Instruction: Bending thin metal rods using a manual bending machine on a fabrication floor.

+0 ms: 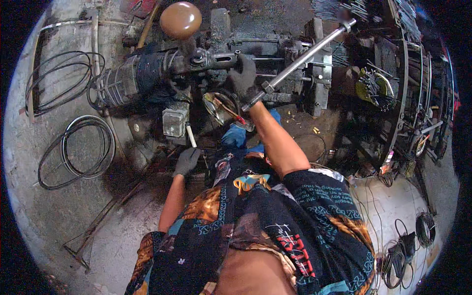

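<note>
My right hand [244, 77], in a dark grey glove, reaches over the machine. Its fingers are apart, with the fingertips at the end of a greasy slotted metal arm [223, 60]. A long shiny steel bar [307, 55] with collars runs diagonally across the view, overlapping my right wrist. Lower left, my gloved left hand [187, 162] is curled at the lower end of a white rod [191, 135]; what its fingers close on is hidden. The rod leads up to a grey metal box [175, 122]. Between my hands lies a round pan [219, 109] with a red-handled tool [238, 118].
A finned motor [115, 84] adjoins the machine's left side, below a brown round knob [181, 20]. Coiled hoses [87, 150] lie on the left floor. Right of the machine are a yellow container [363, 87] of metal rods and a metal rack [404, 98]. Black cables [395, 263] lie lower right.
</note>
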Demonstrator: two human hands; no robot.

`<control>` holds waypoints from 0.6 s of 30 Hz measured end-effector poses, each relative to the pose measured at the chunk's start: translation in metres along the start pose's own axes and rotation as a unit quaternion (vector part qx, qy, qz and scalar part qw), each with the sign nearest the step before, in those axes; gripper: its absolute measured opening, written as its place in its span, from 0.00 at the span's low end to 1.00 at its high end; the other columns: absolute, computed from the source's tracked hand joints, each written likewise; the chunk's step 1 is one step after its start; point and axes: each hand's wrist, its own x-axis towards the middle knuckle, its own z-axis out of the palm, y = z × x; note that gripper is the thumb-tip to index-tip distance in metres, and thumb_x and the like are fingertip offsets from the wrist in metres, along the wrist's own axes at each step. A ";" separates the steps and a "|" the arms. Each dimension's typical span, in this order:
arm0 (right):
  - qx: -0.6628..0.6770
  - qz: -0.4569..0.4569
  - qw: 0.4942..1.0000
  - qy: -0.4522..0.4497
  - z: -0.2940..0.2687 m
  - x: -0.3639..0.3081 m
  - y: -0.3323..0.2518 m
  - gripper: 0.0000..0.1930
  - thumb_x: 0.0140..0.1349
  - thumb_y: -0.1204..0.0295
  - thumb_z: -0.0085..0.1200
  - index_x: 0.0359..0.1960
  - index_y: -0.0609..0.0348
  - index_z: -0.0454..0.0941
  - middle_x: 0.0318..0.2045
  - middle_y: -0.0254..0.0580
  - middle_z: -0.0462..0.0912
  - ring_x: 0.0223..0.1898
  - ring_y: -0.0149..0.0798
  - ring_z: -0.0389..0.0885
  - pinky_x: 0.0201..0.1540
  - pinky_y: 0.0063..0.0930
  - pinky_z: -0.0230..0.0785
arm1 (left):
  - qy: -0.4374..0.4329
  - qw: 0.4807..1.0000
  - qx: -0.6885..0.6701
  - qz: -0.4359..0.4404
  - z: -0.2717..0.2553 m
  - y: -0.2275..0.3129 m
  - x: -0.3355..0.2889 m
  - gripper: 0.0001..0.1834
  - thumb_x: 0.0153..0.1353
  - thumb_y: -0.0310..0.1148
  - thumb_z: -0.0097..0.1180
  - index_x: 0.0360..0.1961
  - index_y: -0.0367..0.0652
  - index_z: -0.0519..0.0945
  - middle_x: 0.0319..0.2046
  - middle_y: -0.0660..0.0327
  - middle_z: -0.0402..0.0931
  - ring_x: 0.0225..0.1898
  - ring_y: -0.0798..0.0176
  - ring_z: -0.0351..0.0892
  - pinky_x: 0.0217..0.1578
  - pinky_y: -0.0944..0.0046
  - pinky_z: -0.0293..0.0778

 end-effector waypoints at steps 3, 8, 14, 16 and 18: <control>0.068 0.064 0.994 -0.062 -0.013 0.004 0.007 0.27 0.50 0.68 0.63 0.53 0.65 0.75 0.48 0.52 0.79 0.51 0.54 0.77 0.57 0.43 0.69 | -0.028 0.998 0.057 0.008 -0.009 0.004 0.002 0.21 0.68 0.46 0.50 0.41 0.36 0.82 0.41 0.41 0.81 0.47 0.35 0.78 0.48 0.45 0.73; 0.627 0.470 0.620 -0.040 -0.059 -0.013 -0.027 0.16 0.67 0.57 0.53 0.39 0.59 0.78 0.41 0.49 0.83 0.46 0.52 0.80 0.56 0.47 0.71 | 0.006 0.997 0.075 -0.002 -0.015 0.002 0.029 0.23 0.68 0.47 0.48 0.42 0.35 0.82 0.41 0.38 0.80 0.47 0.33 0.77 0.48 0.43 0.72; 0.664 0.517 0.524 -0.134 -0.134 -0.021 -0.102 0.32 0.70 0.35 0.35 0.27 0.49 0.74 0.27 0.40 0.76 0.31 0.46 0.74 0.39 0.49 0.70 | 0.002 0.997 0.054 0.051 -0.012 0.015 0.058 0.26 0.68 0.50 0.50 0.49 0.36 0.82 0.49 0.41 0.80 0.54 0.39 0.78 0.56 0.50 0.71; 0.648 0.531 0.542 -0.065 -0.133 -0.019 -0.114 0.35 0.65 0.27 0.34 0.22 0.46 0.70 0.21 0.35 0.69 0.24 0.40 0.67 0.28 0.37 0.63 | -0.001 0.998 0.043 -0.042 -0.017 0.034 0.059 0.27 0.68 0.50 0.50 0.50 0.36 0.82 0.49 0.42 0.81 0.54 0.40 0.78 0.56 0.51 0.72; 0.598 0.516 0.579 -0.200 -0.142 -0.013 -0.115 0.35 0.64 0.26 0.34 0.20 0.43 0.67 0.17 0.29 0.64 0.20 0.35 0.62 0.22 0.31 0.56 | -0.025 0.997 -0.001 -0.069 -0.022 0.053 0.059 0.27 0.68 0.50 0.50 0.51 0.35 0.82 0.50 0.44 0.81 0.55 0.42 0.79 0.57 0.53 0.72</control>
